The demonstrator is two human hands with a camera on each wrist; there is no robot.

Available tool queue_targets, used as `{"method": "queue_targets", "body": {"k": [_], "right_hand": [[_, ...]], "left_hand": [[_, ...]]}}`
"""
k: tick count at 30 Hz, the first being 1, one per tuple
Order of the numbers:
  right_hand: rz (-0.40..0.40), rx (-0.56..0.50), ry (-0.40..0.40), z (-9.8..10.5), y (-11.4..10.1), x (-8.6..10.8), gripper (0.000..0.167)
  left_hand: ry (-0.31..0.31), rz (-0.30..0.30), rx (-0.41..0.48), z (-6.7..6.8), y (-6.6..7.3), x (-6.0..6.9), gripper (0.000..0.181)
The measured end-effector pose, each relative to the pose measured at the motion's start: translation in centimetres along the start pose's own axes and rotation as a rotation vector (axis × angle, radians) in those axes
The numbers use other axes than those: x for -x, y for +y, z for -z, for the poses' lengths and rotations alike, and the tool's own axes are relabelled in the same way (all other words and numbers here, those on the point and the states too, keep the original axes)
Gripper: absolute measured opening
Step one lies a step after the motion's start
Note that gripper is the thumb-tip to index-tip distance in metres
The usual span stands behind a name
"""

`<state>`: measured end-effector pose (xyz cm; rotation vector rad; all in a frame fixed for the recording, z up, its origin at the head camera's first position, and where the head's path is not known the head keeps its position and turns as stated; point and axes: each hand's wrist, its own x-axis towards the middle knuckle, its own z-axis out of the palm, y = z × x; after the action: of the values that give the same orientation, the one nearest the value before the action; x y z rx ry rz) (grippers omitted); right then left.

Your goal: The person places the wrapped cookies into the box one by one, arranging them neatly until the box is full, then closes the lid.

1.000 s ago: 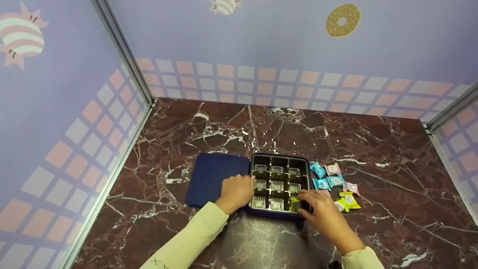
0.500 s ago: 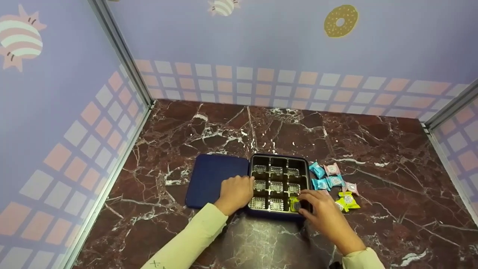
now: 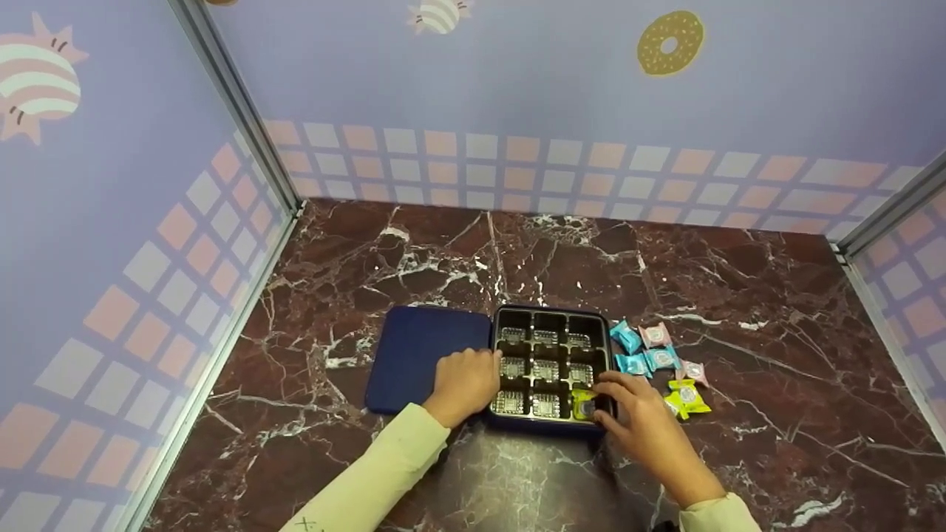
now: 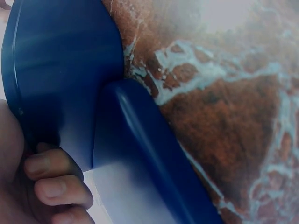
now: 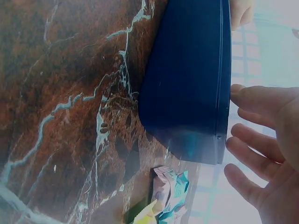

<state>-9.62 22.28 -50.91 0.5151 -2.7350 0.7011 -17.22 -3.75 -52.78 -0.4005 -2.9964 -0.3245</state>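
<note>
A dark blue tin box point(image 3: 543, 425) with a black divided tray point(image 3: 550, 383) lies open, its blue lid point(image 3: 429, 355) folded out to the left. One yellow-green wrapped candy point(image 3: 583, 405) sits in the tray's near right compartment; the other compartments hold nothing. My left hand point(image 3: 467, 383) grips the tin's left edge, fingers curled against the outer wall in the left wrist view. At the near right corner is my right hand point(image 3: 637, 414), its fingers apart over the rim, fingertips beside the candy. The right wrist view shows these fingers point(image 5: 252, 144) loosely bent with nothing between them.
Right of the tin lie several wrapped candies: blue ones point(image 3: 661, 358), pink ones point(image 3: 655, 335) and yellow-green ones point(image 3: 689, 397). All rest on a dark red marbled tabletop point(image 3: 355, 251). Printed purple panels point(image 3: 517, 89) in metal frames stand behind and at both sides.
My right fingers have drawn slightly right, off the yellow-green candy, which stays in its compartment. My left hand keeps its place on the tin. The head view has shifted a little.
</note>
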Motion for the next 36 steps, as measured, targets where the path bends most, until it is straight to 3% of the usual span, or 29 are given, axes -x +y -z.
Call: {"method": "queue_targets", "body": {"k": [8,30,36], "right_hand": [[0.026,0.004,0.064,0.4,0.5,0.1,0.035],[-0.118,-0.030,0.059,1.3,1.8,1.0,0.035],[-0.099,0.017,0.153,1.3,2.2,1.2,0.032]], "left_hand": [[0.016,-0.002,0.006,0.0,0.0,0.1,0.052],[0.014,-0.003,0.012,-0.1,0.0,0.0,0.052],[0.012,0.003,0.014,-0.1,0.1,0.0,0.051]]}}
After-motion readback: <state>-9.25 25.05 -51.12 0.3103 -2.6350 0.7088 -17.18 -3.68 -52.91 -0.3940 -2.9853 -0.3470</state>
